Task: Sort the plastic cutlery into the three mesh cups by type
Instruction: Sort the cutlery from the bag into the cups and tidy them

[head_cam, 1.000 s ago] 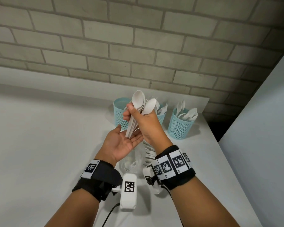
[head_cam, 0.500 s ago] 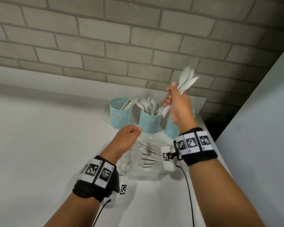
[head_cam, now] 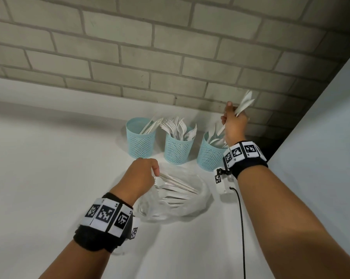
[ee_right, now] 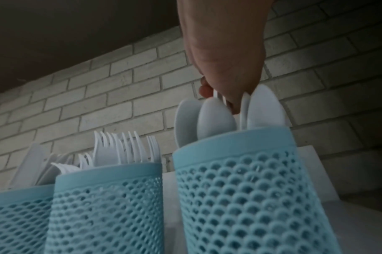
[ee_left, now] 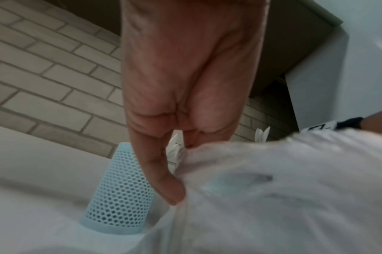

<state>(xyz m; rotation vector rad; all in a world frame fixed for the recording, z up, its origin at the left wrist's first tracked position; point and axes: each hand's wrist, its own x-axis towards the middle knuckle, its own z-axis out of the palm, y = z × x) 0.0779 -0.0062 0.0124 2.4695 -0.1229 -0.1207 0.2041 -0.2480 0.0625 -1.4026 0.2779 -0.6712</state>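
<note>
Right hand (head_cam: 233, 125) clamps a bundle of white plastic spoons (head_cam: 243, 104) by the handles, bowls up, over the right mesh cup (head_cam: 209, 156). Left hand (head_cam: 142, 178) pinches the clear bag (head_cam: 190, 206) of unsorted cutlery (head_cam: 176, 188). These pieces look light, stiff and slick, so grip mid-handle. 3 cups: knives (head_cam: 151, 125) left, forks (head_cam: 175, 125) middle.

Head view high, looking down across the table (head_cam: 49, 158), both wrist views low and close, tilted up at the brick wall (ee_right: 99, 96), all sharing the mesh cups (head_cam: 178, 150).
</note>
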